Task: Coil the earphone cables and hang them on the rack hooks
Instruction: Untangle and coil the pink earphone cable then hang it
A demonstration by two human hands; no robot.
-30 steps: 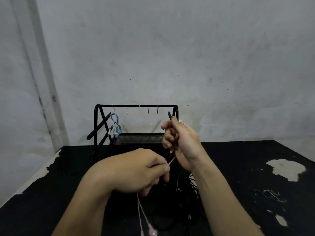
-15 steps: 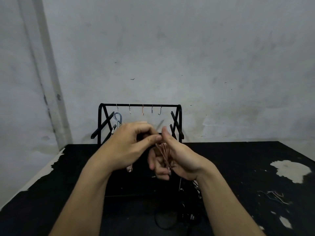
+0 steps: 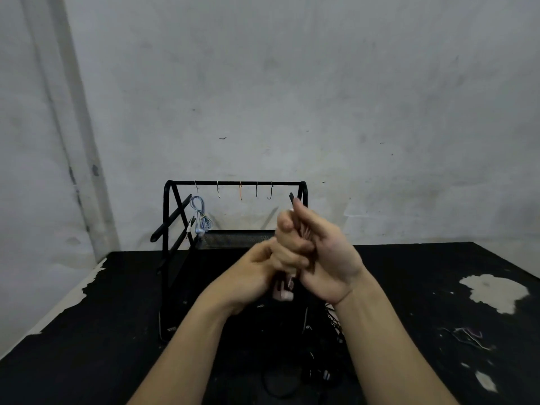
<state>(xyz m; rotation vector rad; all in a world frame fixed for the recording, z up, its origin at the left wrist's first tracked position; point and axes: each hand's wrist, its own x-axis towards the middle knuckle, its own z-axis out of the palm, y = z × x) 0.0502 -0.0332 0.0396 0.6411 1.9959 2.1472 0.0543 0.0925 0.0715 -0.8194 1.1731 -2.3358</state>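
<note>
Both hands, left hand and right hand, are clamping a thin pinkish looped earphone cable before the rack.

Rack at table rear, coiled earphones on leftmost hook

**Worktop and the things resting on it**

A black worktop with pale worn patches is shown. A black wire rack is stood on it near the wall; dark tangled cables and loose thin wires are laid on it.
</note>
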